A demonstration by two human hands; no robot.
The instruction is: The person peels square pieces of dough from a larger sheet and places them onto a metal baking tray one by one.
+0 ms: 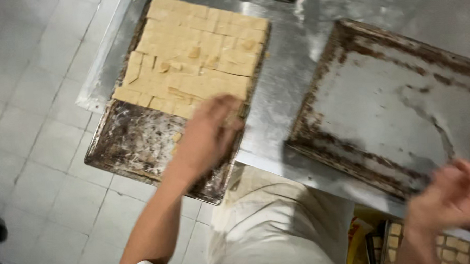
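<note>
The fingers (225,112) of the left hand (206,135) are held together and curled downward onto the near edge of the tan slab of scored dough squares (196,55). They touch the front row, but motion blur hides whether a piece is actually pinched; this cannot be determined.

The right hand (450,194) hovers over the near right corner of the second tray. It is heavily blurred, and its fingers appear loosely bent with nothing visibly held, though the grip cannot be told for certain.

Judgement: the step in hand is the lifting of cut squares from the front row of the slab. The next move would call for a light, even grip under one soft square, so that it parts cleanly along the score line without crumbling.

Containers:
- The dark, crusted rectangular metal baking tray (131,146) on the left carries the dough slab over its far portion. Its near portion is bare, floured and stained, with a loose crumb or two. The tray overhangs the near edge of the tabletop.
- The worn, rust-edged empty metal baking tray (390,106) on the right holds nothing visible.
- A further tray of small pale squares (447,247) sits lower down at the bottom right, partly hidden.

Both upper trays rest on the stainless steel tabletop (283,83). Grey floor tiles (32,144) lie to the left.
</note>
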